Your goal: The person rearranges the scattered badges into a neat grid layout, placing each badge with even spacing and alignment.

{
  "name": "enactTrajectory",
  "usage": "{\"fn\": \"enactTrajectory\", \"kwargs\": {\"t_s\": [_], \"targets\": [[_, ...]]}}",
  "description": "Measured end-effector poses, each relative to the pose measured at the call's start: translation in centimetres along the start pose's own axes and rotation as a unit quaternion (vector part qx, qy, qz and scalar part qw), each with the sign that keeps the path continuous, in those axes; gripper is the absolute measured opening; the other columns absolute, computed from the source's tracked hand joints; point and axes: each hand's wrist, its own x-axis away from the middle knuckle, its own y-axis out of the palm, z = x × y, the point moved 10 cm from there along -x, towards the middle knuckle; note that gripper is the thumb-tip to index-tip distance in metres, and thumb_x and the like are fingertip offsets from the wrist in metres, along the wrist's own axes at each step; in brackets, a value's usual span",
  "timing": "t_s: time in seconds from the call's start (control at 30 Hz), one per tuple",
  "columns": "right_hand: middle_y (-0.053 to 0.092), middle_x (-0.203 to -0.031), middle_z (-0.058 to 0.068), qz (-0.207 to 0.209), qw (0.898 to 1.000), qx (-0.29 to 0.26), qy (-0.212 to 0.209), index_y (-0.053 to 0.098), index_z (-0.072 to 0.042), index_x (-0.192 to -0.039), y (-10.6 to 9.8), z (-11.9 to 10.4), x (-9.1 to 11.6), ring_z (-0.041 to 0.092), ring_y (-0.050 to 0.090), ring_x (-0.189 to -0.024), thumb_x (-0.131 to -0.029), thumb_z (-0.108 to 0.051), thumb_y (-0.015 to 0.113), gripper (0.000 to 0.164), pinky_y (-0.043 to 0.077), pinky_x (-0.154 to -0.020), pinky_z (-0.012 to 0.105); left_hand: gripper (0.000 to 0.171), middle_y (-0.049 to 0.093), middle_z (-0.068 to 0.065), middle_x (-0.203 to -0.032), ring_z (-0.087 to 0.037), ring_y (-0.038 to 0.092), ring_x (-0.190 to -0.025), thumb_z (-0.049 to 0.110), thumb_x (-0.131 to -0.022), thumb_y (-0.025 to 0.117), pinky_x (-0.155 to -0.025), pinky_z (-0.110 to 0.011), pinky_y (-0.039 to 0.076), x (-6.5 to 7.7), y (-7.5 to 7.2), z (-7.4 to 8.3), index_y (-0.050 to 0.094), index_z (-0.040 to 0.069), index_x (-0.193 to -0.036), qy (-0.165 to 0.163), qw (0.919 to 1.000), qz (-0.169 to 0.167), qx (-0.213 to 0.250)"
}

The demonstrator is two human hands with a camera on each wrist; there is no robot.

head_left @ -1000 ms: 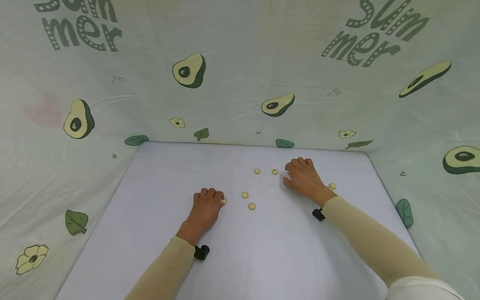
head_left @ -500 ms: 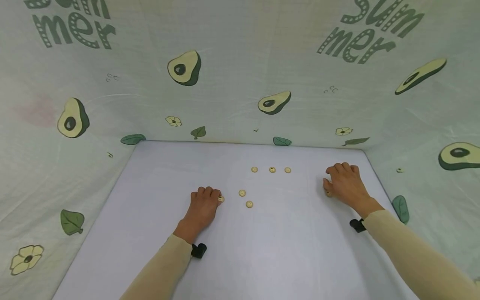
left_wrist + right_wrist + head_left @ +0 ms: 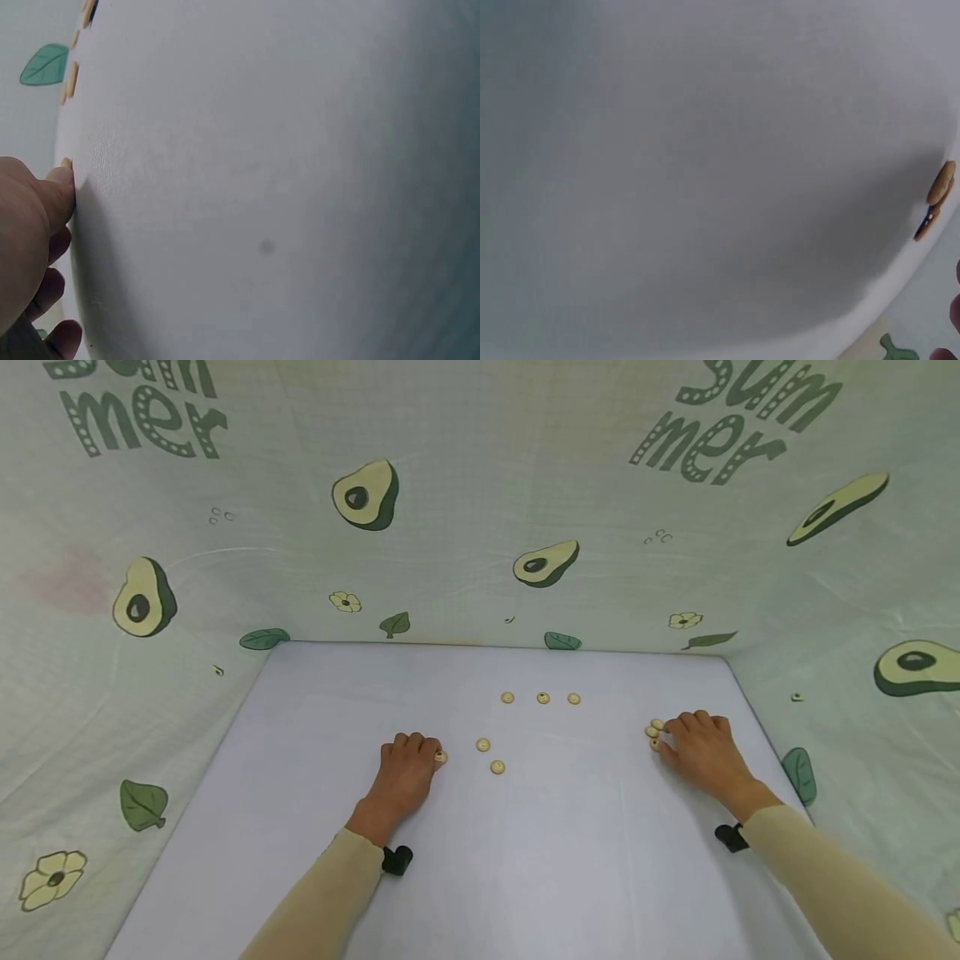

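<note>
Several small, round, beige wooden discs lie on the white table. My left hand (image 3: 405,772) rests on the table, with a disc (image 3: 441,757) at its thumb and index fingertip; it seems pinched there, partly hidden. In the left wrist view the thumb (image 3: 60,191) points at a thin beige edge, and the other fingers are bent. My right hand (image 3: 703,753) is at the right, its fingertips beside three bunched discs (image 3: 652,732). One of these discs (image 3: 943,182) appears edge-on in the right wrist view, where only fingertips of the hand show.
Two discs lie right of the left hand, a nearer disc (image 3: 497,767) and a farther disc (image 3: 483,744). Three discs form a row toward the back, with a middle disc (image 3: 543,698). Patterned cloth (image 3: 465,510) walls the back and sides of the table (image 3: 525,877).
My right hand has moved right from the back row to the bunched discs, then drawn slightly toward me, uncovering them. The left hand stays at its disc. The head view has shifted slightly.
</note>
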Motion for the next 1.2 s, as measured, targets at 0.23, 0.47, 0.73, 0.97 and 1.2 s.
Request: {"fn": "enactTrajectory", "kwargs": {"t_s": [0.23, 0.47, 0.73, 0.97, 1.2], "targets": [[0.067, -0.105, 0.022, -0.014, 1.000, -0.012, 0.000, 0.067, 0.005, -0.109, 1.0, -0.5, 0.5, 0.044, 0.058, -0.103, -0.093, -0.023, 0.072, 0.032, 0.042, -0.090, 0.066, 0.022, 0.059, -0.008, -0.107, -0.029, 0.050, -0.101, 0.026, -0.105, 0.066, -0.090, -0.052, 0.046, 0.0, 0.1, -0.1, 0.062, 0.009, -0.119, -0.010, 0.9998, -0.009, 0.014], [0.068, -0.104, 0.019, -0.041, 0.999, -0.028, 0.021, 0.069, 0.001, -0.107, 1.7, -0.5, 0.4, 0.041, 0.058, -0.103, -0.098, -0.025, 0.068, 0.028, 0.041, -0.091, 0.064, 0.024, 0.061, -0.011, -0.109, -0.031, 0.052, -0.101, 0.024, -0.104, 0.068, -0.087, -0.051, 0.046, 0.0, 0.0, 0.1, 0.063, 0.007, -0.120, -0.003, 1.0000, -0.001, 0.005], [0.068, -0.109, 0.021, -0.056, 0.997, -0.046, 0.037, 0.068, -0.001, -0.106, 1.8, -0.9, 0.5, 0.042, 0.057, -0.106, -0.100, -0.035, 0.069, 0.034, 0.041, -0.093, 0.065, 0.021, 0.060, -0.010, -0.107, -0.030, 0.051, -0.100, 0.024, -0.105, 0.066, -0.088, -0.051, 0.046, 0.0, -0.1, 0.0, 0.063, 0.008, -0.118, -0.004, 0.9999, -0.003, 0.011], [0.069, -0.116, 0.020, -0.053, 0.996, -0.070, 0.033, 0.071, 0.000, -0.117, 1.9, -1.3, 0.5, 0.042, 0.058, -0.110, -0.101, -0.027, 0.069, 0.032, 0.040, -0.095, 0.065, 0.018, 0.058, -0.007, -0.103, -0.029, 0.049, -0.098, 0.024, -0.105, 0.066, -0.088, -0.050, 0.045, 0.1, -0.2, -0.1, 0.062, 0.010, -0.116, -0.009, 0.9997, -0.001, 0.024], [0.070, -0.114, 0.018, -0.036, 0.997, -0.069, 0.017, 0.074, -0.003, -0.116, 1.3, -1.2, 0.5, 0.039, 0.060, -0.108, -0.098, -0.026, 0.074, 0.029, 0.041, -0.092, 0.064, 0.019, 0.058, -0.008, -0.104, -0.030, 0.049, -0.099, 0.024, -0.105, 0.067, -0.089, -0.051, 0.045, 0.1, -0.3, 0.0, 0.062, 0.009, -0.116, -0.011, 0.9997, -0.005, 0.021]]}}
